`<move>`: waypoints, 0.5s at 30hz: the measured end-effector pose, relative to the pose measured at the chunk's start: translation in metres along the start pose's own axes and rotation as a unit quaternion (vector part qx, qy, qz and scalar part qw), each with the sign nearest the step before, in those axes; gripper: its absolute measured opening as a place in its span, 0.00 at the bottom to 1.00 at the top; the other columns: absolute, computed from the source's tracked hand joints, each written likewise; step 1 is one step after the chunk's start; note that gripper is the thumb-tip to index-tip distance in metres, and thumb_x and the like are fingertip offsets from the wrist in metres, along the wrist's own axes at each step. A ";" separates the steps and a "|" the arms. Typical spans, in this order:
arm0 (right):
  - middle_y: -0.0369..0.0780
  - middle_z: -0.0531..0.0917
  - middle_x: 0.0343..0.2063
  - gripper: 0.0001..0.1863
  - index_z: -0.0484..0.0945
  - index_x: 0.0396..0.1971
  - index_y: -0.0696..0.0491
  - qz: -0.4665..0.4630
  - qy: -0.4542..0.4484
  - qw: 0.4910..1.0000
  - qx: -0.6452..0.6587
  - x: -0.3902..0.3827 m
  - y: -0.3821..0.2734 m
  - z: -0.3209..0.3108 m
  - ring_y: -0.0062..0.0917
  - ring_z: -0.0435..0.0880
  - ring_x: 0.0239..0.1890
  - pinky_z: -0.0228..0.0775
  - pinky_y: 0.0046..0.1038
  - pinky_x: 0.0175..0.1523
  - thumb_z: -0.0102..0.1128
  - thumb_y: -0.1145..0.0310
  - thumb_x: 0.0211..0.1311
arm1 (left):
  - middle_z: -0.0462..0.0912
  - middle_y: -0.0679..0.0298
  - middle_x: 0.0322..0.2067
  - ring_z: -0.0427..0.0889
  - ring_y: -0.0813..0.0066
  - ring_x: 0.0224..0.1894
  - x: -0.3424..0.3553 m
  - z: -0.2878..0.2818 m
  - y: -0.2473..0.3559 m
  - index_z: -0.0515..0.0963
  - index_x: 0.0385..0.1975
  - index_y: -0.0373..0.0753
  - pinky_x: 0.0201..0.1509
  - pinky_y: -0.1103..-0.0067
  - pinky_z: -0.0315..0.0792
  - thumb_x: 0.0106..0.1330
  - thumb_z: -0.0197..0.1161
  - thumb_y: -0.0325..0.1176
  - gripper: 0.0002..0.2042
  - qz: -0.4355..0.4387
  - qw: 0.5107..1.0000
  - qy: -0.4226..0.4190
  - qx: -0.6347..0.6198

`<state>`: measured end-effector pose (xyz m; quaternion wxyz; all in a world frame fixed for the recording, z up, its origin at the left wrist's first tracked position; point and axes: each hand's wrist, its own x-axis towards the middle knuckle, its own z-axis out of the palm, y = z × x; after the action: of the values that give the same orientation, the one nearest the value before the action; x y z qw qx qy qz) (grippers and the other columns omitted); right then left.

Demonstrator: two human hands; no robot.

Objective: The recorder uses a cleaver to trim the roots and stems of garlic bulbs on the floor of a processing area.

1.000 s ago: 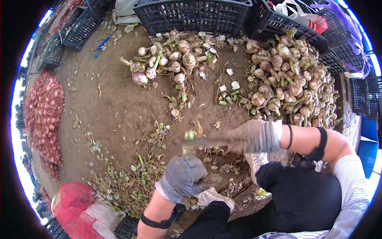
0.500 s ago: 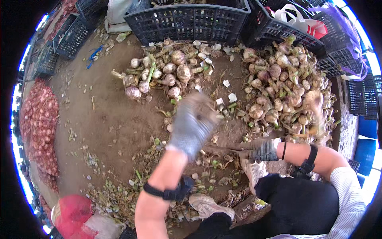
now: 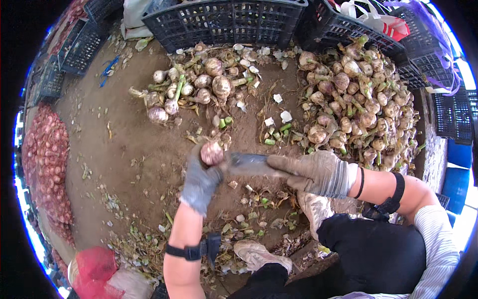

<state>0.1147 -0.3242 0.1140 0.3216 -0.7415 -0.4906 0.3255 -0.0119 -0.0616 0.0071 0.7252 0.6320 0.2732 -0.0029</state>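
Both hands meet low over the dirt floor [image 3: 124, 164]. Left hand [image 3: 200, 182], in a grey glove, is closed round one garlic bulb [image 3: 211, 153], lifting it clear so the blade can reach it. Right hand [image 3: 318, 173], gloved too, is wrapped tight on a knife [image 3: 249, 163], its blurred blade pointing straight at the bulb, touching or just short of it. Beyond the hands lie two heaps: a smaller garlic pile [image 3: 199, 84] ahead of the left, a bigger garlic heap [image 3: 353, 99] ahead of the right. Two black crates [image 3: 224, 22] stand behind them.
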 end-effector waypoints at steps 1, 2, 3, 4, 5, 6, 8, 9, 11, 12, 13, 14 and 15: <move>0.45 0.80 0.26 0.31 0.56 0.67 0.32 -0.033 -0.004 0.999 -0.010 0.004 -0.010 -0.001 0.33 0.81 0.21 0.73 0.30 0.27 0.53 0.61 0.64 | 0.75 0.59 0.48 0.76 0.72 0.46 -0.021 0.002 0.012 0.61 0.59 0.37 0.52 0.76 0.74 0.53 0.69 0.25 0.33 -0.007 1.000 -0.010 -0.005; 0.45 0.80 0.25 0.31 0.57 0.66 0.31 -0.069 0.003 0.996 -0.055 0.007 -0.020 -0.001 0.33 0.81 0.20 0.73 0.30 0.25 0.54 0.61 0.63 | 0.76 0.57 0.47 0.77 0.68 0.46 -0.038 0.004 0.024 0.59 0.59 0.38 0.52 0.73 0.75 0.55 0.69 0.27 0.32 0.044 0.998 -0.022 0.035; 0.44 0.79 0.24 0.31 0.58 0.66 0.31 -0.086 -0.013 0.992 -0.091 0.010 -0.030 -0.002 0.33 0.80 0.19 0.72 0.30 0.24 0.55 0.61 0.62 | 0.76 0.56 0.46 0.78 0.66 0.45 -0.053 0.006 0.036 0.61 0.57 0.38 0.52 0.72 0.76 0.55 0.69 0.30 0.31 -0.005 0.993 -0.060 -0.103; 0.43 0.78 0.23 0.31 0.59 0.65 0.31 -0.102 -0.028 0.986 -0.131 0.013 -0.039 -0.001 0.33 0.80 0.19 0.72 0.31 0.22 0.55 0.61 0.62 | 0.77 0.55 0.45 0.79 0.64 0.45 -0.065 0.008 0.047 0.62 0.56 0.37 0.52 0.71 0.76 0.55 0.70 0.32 0.30 -0.068 0.962 -0.075 -0.252; 0.42 0.76 0.20 0.32 0.59 0.64 0.31 -0.122 -0.036 0.984 -0.126 0.017 -0.048 0.001 0.33 0.79 0.18 0.71 0.33 0.20 0.57 0.62 0.59 | 0.78 0.56 0.44 0.80 0.65 0.44 -0.075 0.011 0.058 0.65 0.53 0.40 0.52 0.74 0.76 0.51 0.73 0.40 0.31 -0.151 0.914 -0.039 -0.376; 0.42 0.76 0.19 0.33 0.58 0.65 0.31 -0.139 -0.045 0.983 -0.112 0.020 -0.055 0.002 0.33 0.79 0.17 0.70 0.33 0.19 0.56 0.62 0.59 | 0.78 0.58 0.44 0.80 0.67 0.44 -0.084 0.013 0.067 0.66 0.53 0.41 0.51 0.74 0.75 0.50 0.74 0.42 0.32 -0.046 0.986 -0.068 -0.143; 0.42 0.75 0.19 0.34 0.57 0.65 0.30 -0.168 -0.066 0.980 -0.078 0.023 -0.068 0.003 0.34 0.78 0.16 0.69 0.33 0.18 0.56 0.63 0.58 | 0.79 0.62 0.44 0.80 0.70 0.43 -0.100 0.016 0.081 0.69 0.51 0.44 0.51 0.76 0.73 0.45 0.76 0.47 0.33 0.109 0.975 -0.115 0.157; 0.41 0.74 0.17 0.35 0.55 0.66 0.29 -0.169 -0.076 0.978 -0.100 0.022 -0.073 0.003 0.33 0.77 0.15 0.69 0.33 0.18 0.54 0.64 0.59 | 0.79 0.64 0.43 0.80 0.72 0.44 -0.106 0.016 0.085 0.72 0.50 0.46 0.50 0.76 0.72 0.42 0.77 0.50 0.34 0.095 0.976 -0.118 0.159; 0.40 0.72 0.17 0.36 0.54 0.67 0.29 -0.175 -0.086 0.969 -0.149 0.022 -0.082 0.004 0.32 0.76 0.14 0.68 0.33 0.17 0.54 0.64 0.59 | 0.80 0.63 0.41 0.80 0.74 0.43 -0.115 0.017 0.091 0.70 0.49 0.40 0.49 0.76 0.75 0.35 0.82 0.40 0.37 0.209 0.917 -0.099 0.325; 0.40 0.72 0.16 0.36 0.53 0.67 0.28 -0.177 -0.099 0.964 -0.173 0.022 -0.086 0.004 0.32 0.76 0.14 0.68 0.33 0.17 0.53 0.64 0.59 | 0.80 0.64 0.40 0.80 0.75 0.43 -0.118 0.017 0.092 0.70 0.48 0.38 0.49 0.76 0.76 0.33 0.83 0.38 0.38 0.198 0.918 -0.081 0.335; 0.40 0.71 0.16 0.38 0.52 0.67 0.28 -0.174 -0.117 0.962 -0.173 0.022 -0.089 0.004 0.32 0.76 0.14 0.68 0.33 0.17 0.53 0.65 0.57 | 0.80 0.64 0.39 0.80 0.76 0.42 -0.121 0.017 0.092 0.71 0.47 0.37 0.49 0.75 0.76 0.31 0.84 0.36 0.39 0.186 0.919 -0.063 0.343; 0.40 0.71 0.16 0.38 0.51 0.67 0.28 -0.189 -0.091 0.968 -0.138 0.022 -0.091 0.005 0.32 0.77 0.14 0.68 0.33 0.17 0.52 0.65 0.58 | 0.80 0.64 0.38 0.80 0.76 0.42 -0.123 0.017 0.091 0.71 0.47 0.37 0.49 0.75 0.76 0.30 0.84 0.36 0.39 0.191 0.916 -0.060 0.349; 0.40 0.71 0.16 0.38 0.51 0.68 0.28 -0.195 -0.081 0.970 -0.119 0.020 -0.091 0.006 0.32 0.77 0.14 0.68 0.33 0.17 0.52 0.65 0.58 | 0.80 0.64 0.38 0.80 0.76 0.42 -0.124 0.018 0.089 0.71 0.47 0.38 0.49 0.75 0.76 0.30 0.84 0.37 0.39 0.195 0.913 -0.057 0.354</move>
<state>0.0690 -0.2758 0.1800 0.2470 -0.6359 -0.6853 0.2548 -0.0794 -0.1027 0.1395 0.4547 0.8867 0.0840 0.0063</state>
